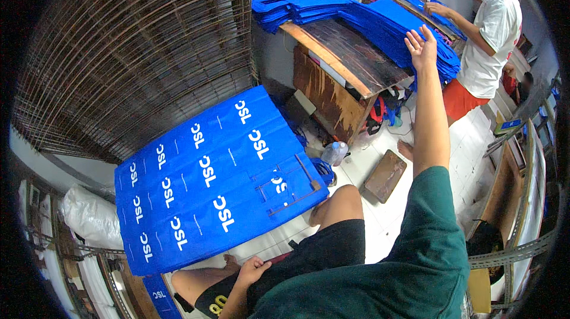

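Observation:
My right arm reaches up and away, and my right hand (423,50) is raised with its fingers apart, holding nothing. It overlaps the edge of a thick stack of blue fabric sheets (380,22); I cannot tell whether it touches them. My left hand (254,271) rests over my lap with its fingers curled, and nothing shows in it. In front of me to the left lies a large surface of blue sheets (190,200) with repeated white printing. A thin dark rectangular frame (301,199) lies flat near their right edge, around one print.
A dark wooden table (356,51) bears the fabric stack. Beyond it a person in a white shirt (502,19) works with raised arms. Wire racks (148,51) stand at left, beside a clear plastic bundle (89,212). A brown box (386,176) and plastic bottles (334,152) sit on the floor.

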{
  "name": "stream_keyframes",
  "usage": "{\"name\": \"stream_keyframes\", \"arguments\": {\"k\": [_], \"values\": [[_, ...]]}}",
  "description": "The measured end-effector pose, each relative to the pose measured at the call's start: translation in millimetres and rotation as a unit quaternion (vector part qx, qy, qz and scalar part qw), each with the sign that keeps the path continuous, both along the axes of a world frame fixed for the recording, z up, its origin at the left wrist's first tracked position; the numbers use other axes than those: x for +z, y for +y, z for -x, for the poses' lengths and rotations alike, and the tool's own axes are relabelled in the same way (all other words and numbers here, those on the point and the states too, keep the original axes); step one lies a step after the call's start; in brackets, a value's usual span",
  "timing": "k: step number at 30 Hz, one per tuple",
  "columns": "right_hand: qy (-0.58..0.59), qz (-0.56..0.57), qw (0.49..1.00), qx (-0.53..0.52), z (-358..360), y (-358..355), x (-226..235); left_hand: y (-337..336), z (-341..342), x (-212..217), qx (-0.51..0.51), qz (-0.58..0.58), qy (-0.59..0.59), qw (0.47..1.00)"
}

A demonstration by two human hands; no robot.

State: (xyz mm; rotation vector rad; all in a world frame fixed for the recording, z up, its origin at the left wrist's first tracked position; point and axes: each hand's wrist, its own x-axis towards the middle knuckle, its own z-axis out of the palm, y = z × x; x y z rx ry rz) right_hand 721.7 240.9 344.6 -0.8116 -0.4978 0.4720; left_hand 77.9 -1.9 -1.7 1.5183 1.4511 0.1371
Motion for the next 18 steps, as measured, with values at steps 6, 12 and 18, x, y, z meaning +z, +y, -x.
{"name": "stream_keyframes", "arguments": {"k": [6,12,18], "values": [[0.025,-0.01,1.0,-0.008,-55.4,9.5,-6.4,-0.3,0.0,-11.4,0.024,0.014,-0.018,0.999],[0.103,-0.076,0.991,0.025,-90.4,17.6,-9.8,1.2,0.9,-18.0,0.009,0.003,-0.011,1.0],[0.211,-0.169,0.955,0.121,-81.6,10.2,2.8,-3.5,11.9,-40.3,-0.021,-0.034,0.029,0.999]]}}
